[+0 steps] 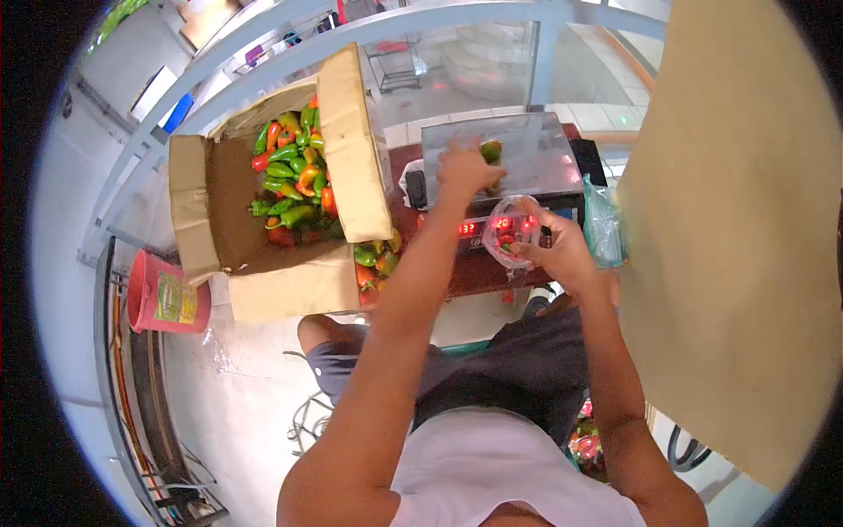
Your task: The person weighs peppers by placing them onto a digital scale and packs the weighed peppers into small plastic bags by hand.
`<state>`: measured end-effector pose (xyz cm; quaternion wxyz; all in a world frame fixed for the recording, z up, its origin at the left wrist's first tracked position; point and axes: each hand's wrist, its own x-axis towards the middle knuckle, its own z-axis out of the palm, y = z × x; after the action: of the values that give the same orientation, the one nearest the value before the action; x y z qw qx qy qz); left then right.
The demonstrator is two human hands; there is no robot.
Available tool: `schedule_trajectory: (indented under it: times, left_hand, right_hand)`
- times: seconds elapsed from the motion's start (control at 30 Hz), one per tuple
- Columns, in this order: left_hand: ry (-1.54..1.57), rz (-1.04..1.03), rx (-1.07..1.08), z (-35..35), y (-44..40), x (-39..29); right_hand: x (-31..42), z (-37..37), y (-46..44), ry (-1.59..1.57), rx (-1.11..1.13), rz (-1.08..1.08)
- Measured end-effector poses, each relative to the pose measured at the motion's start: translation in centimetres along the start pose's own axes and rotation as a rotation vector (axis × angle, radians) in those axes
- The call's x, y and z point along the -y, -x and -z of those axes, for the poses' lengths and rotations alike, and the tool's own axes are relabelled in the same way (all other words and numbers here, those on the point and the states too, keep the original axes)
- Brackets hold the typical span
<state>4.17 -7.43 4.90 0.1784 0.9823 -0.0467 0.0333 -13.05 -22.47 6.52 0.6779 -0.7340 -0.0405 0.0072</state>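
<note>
My left hand is over the metal plate of a weighing scale, fingers spread and a little blurred. Beside its fingertips a greenish pepper lies on the plate; whether the fingers touch it I cannot tell. My right hand is closed on the rim of a clear plastic bag, held in front of the scale's red-lit display. Something red and green shows inside the bag. To the left, an open cardboard box holds many red, green and orange peppers.
More peppers lie by the box's near right corner. Green-tinted plastic bags hang at the scale's right. A large cardboard sheet stands on the right. A pink bucket is at the left, and a metal rail runs behind.
</note>
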Motion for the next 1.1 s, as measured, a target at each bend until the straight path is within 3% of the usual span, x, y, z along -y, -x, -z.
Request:
schedule_trajectory:
  times: [0.07,0.17,0.4,0.5,0.6,0.63,0.7,0.77,0.87,0.9,1.0,1.1]
  left_hand:
    - [-0.058,-0.038,0.028,-1.1,-0.6,-0.8]
    - [-0.078,-0.076,0.060,-3.1,-1.7,-0.3]
    - [-0.038,-0.130,-0.018,-5.5,-5.4,2.8]
    - [0.417,0.040,-0.014,-4.4,-8.0,5.0]
    - [1.111,0.166,-0.027,-0.8,-6.3,3.7]
    - [1.490,0.160,0.032,-0.4,-5.2,2.8]
    - [2.101,0.183,0.536,-1.8,-2.3,2.0]
    - [2.125,0.256,0.701,-1.5,3.6,-0.7]
    - [2.090,0.355,0.747,-3.2,6.8,-1.3]
    - [2.029,0.178,0.505,-6.7,6.4,-0.9]
    - [1.729,0.030,0.235,-7.8,7.6,-0.1]
    - [1.763,0.026,0.048,-8.5,7.6,0.4]
  right_hand:
    - [0.0,0.2,-0.1,0.021,-0.047,0.035]
    - [-1.2,1.9,0.3,-0.023,-0.053,-0.195]
    - [-4.3,1.8,0.2,-0.104,-0.068,-0.282]
    - [-4.3,1.5,-0.4,-0.108,-0.055,-0.263]
    - [-4.8,1.4,-1.4,-0.358,-0.089,-0.271]
    - [-3.9,1.2,-1.9,-0.403,-0.076,-0.274]
    - [-2.8,1.4,-2.8,-0.440,-0.075,-0.284]
    - [-0.4,1.4,-3.0,-0.384,-0.069,-0.245]
    - [-2.4,2.4,-2.7,-0.356,-0.146,-0.300]
    - [-3.0,2.2,-2.6,-0.307,-0.152,-0.259]
    - [-6.1,0.8,-1.5,-0.178,-0.139,-0.227]
    - [-6.0,-0.3,-1.4,-0.151,-0.112,-0.271]
